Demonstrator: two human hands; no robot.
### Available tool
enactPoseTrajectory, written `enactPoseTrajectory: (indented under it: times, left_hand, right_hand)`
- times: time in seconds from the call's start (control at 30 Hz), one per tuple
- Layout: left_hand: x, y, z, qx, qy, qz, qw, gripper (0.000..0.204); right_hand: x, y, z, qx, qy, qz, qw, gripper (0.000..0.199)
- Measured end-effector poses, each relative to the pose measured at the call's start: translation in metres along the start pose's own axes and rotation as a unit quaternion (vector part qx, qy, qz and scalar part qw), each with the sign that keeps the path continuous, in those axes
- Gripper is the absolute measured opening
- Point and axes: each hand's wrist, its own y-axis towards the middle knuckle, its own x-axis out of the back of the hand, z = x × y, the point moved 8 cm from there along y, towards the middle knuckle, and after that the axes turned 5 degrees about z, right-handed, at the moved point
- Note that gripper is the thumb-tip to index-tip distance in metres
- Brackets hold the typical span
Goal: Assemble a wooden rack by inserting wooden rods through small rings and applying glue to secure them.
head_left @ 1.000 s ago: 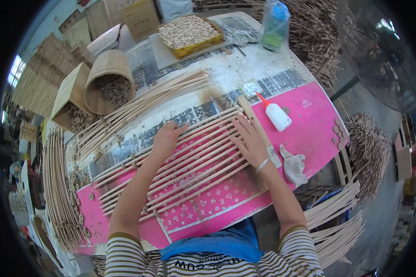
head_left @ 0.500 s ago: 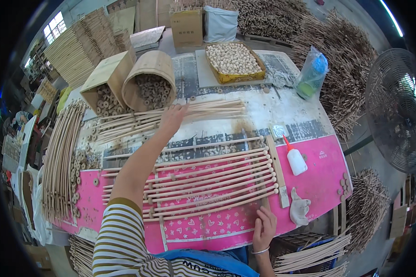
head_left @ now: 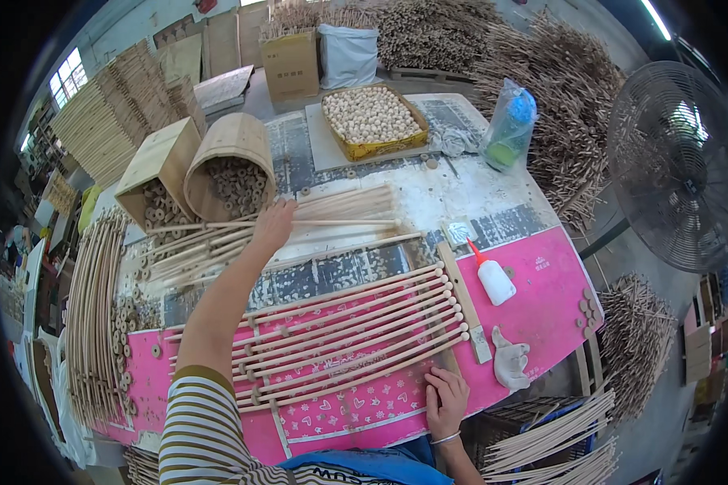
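My left hand [head_left: 275,225] reaches across the table and is closed on a thin wooden rod [head_left: 348,222] above a loose pile of similar rods [head_left: 194,257], some of them blurred. My right hand [head_left: 447,396] rests at the near table edge, its fingers loosely bent and nothing seen in it. Between my hands, several ball-ended rods [head_left: 364,331] lie side by side on the pink sheet [head_left: 534,299]. Their round ends line up by a wooden strip [head_left: 465,303], and small wooden rings sit along some of them near the left.
A tipped wooden bucket [head_left: 230,137] and wooden box [head_left: 141,174] hold rings. Behind is a yellow tray [head_left: 388,148] of wooden balls. At right lie a white glue bottle [head_left: 496,283] and a crumpled pale lump [head_left: 510,360]. A fan [head_left: 675,166] stands beyond. Rods are bundled at left [head_left: 97,323].
My left hand has come slightly nearer, and a rod under it now stands apart from the blurring pile. My right hand stays by the table edge. The whole view has shifted.
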Motion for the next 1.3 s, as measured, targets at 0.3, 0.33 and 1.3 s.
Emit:
enactPoseTrajectory:
  times: [0.3,0.33,1.3]
  left_hand:
    - [0.017,-0.019,-0.021,-0.087,0.08,-0.024,0.993,0.033]
    - [0.02,-0.022,-0.02,-0.09,0.082,-0.021,0.992,0.033]
    - [0.051,-0.32,-0.265,-0.164,0.009,0.055,0.985,0.067]
  right_hand:
    - [0.003,-0.01,0.001,0.005,0.004,-0.021,1.0,0.019]
    - [0.001,-0.01,0.001,0.01,0.0,-0.019,1.0,0.019]
    - [0.047,-0.043,-0.041,-0.08,0.075,-0.211,0.971,0.033]
